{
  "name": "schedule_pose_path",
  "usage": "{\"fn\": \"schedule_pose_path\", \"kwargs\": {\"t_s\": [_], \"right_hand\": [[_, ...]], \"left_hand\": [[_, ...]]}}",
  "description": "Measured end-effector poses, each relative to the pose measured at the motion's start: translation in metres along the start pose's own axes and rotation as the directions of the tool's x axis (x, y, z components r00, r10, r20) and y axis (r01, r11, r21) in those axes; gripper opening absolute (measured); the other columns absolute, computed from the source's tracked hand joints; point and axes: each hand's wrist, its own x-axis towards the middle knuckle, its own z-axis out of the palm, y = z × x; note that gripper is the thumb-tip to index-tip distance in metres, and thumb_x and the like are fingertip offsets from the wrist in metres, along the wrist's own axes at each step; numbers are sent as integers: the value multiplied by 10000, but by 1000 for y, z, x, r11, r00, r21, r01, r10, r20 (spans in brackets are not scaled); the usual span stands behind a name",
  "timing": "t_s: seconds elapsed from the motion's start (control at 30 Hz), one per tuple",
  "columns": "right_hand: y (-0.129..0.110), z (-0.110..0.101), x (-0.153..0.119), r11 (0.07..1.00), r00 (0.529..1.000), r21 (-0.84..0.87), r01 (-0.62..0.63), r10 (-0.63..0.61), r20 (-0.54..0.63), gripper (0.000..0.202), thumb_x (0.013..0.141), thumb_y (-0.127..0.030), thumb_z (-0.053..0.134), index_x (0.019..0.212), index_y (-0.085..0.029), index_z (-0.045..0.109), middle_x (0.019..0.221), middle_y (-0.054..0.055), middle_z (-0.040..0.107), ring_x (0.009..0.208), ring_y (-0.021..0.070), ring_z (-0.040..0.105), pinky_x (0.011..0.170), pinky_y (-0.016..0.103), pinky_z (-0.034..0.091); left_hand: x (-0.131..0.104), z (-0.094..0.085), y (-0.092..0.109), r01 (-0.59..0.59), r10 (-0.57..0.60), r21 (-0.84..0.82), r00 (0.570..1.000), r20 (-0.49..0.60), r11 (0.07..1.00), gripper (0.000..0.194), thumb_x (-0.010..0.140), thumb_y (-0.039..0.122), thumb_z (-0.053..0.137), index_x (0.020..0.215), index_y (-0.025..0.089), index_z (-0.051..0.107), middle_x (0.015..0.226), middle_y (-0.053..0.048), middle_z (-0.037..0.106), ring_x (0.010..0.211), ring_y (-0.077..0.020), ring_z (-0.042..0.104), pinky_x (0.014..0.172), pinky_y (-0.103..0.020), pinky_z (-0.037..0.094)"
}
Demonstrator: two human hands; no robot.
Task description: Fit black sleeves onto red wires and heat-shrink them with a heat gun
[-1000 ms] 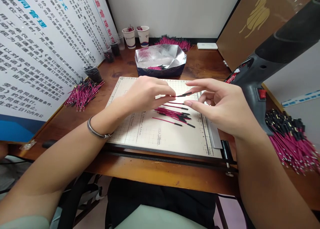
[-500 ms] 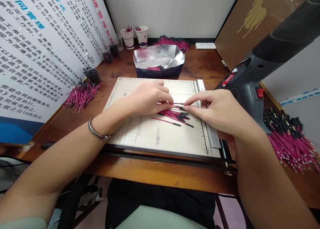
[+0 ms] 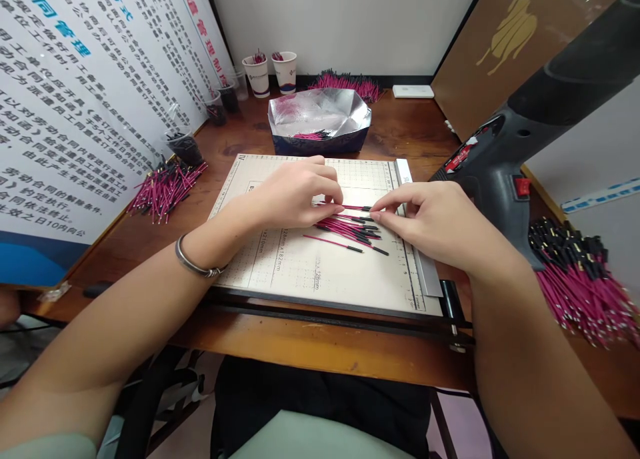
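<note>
Several magenta wires with black tips [image 3: 345, 230] lie in a loose bunch on the cream, ruled cutting board [image 3: 300, 272]. My left hand [image 3: 300, 191] is over the wires' left ends, thumb and fingertips curled together on a magenta wire. From the right, my right hand [image 3: 425, 212] pinches with thumb and forefinger at the black tip of a wire above the bunch. One wire lies a little apart at the front of the bunch, its black tip pointing right.
Behind the board sits a foil-lined box [image 3: 320, 122] holding wires. More wires are piled at left [image 3: 167, 189], at right [image 3: 583, 279] and at the back [image 3: 347, 84]. Paper cups [image 3: 257, 75] stand at the back left. A dark grey heat gun [image 3: 505, 159] leans in from the right.
The fingers of my left hand have shifted slightly left, showing more of the wires between the hands. My right hand stays nearly in place, still pinched. The view has shifted slightly.
</note>
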Motion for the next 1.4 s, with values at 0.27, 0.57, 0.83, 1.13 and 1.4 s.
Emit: {"fn": "schedule_pose_path", "kwargs": {"t_s": [0.27, 0.57, 0.83, 1.13, 1.4], "right_hand": [[-1, 0, 1, 999, 1000, -52, 5, -4, 28, 144, 776, -218, 640, 713, -245, 766, 678, -2, 724, 591, 127, 565, 593, 312, 411], [-4, 4, 1, 999, 999, -41, 15, -14, 31, 162, 802, -229, 616, 740, -243, 765, 662, -8, 714, 569, 120, 552, 596, 311, 403], [-2, 0, 0, 999, 1000, -44, 13, -14, -14, 133, 815, -262, 661, 720, -256, 754, 569, -16, 616, 539, 125, 490, 629, 322, 421], [-2, -1, 1, 998, 999, -48, -32, 32, 4, 128, 820, -247, 644, 787, -244, 768, 610, -8, 618, 578, 133, 497, 668, 333, 427], [-4, -2, 1, 995, 998, -82, -60, 62, 20, 120, 820, -262, 660, 799, -239, 775, 610, -12, 605, 571, 124, 481, 661, 321, 409]], "left_hand": [[-1, -4, -1, 14, -12, -33, 999, 49, 999, 181, 915, 238, 622, 811, 183, 760, 788, -51, 716, 725, -165, 563, 690, -304, 428], [-1, -2, -2, 26, -23, -68, 999, 48, 997, 166, 906, 240, 641, 786, 186, 741, 740, -38, 691, 700, -156, 563, 671, -292, 420], [-2, -2, -3, 70, -71, -50, 997, -22, 996, 97, 886, 216, 645, 847, 190, 730, 793, -42, 700, 733, -165, 547, 721, -311, 433], [-8, -21, -13, 219, -215, -72, 975, 57, 973, 253, 740, 136, 555, 910, 212, 725, 809, -13, 693, 785, -172, 594, 731, -293, 451], [-8, -28, -13, 270, -221, -155, 937, 271, 950, 220, 678, 129, 556, 840, 187, 693, 689, -1, 589, 613, -132, 532, 570, -247, 413]]}}
